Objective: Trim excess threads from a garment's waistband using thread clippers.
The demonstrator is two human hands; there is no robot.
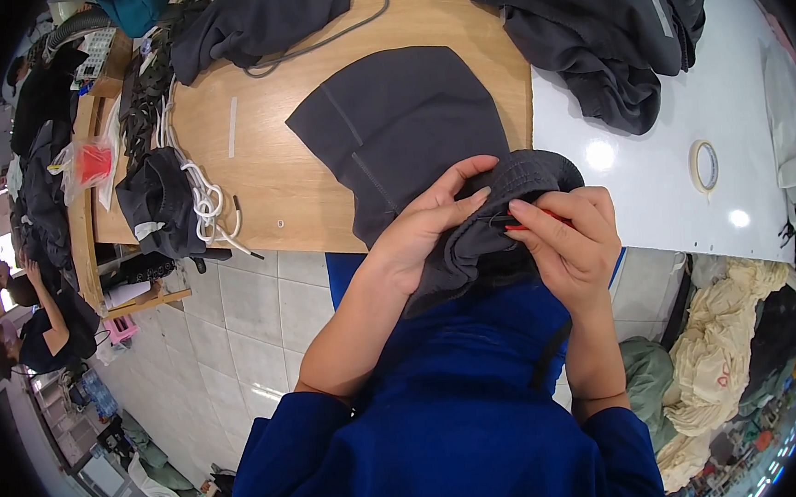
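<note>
A dark grey garment [459, 267] is bunched up in front of me at the table's near edge, its gathered elastic waistband [531, 173] facing up. Between thumb and fingers, my left hand [424, 228] pinches the fabric just left of that band. My right hand [575, 245] is closed around a small red-handled tool [554, 216] whose working end is mostly hidden; its fingertips are at the fabric under the band. A flat dark grey part of the garment [416, 109] spreads over the wooden table [216, 160] beyond my hands.
More dark garments [258, 23] lie at the far left, and a dark pile [595, 31] rests far right on the white tabletop [629, 186] near a tape roll [704, 167]. White cords [205, 197] hang at the left edge. Cream cloth [715, 356] is heaped lower right. People work far left.
</note>
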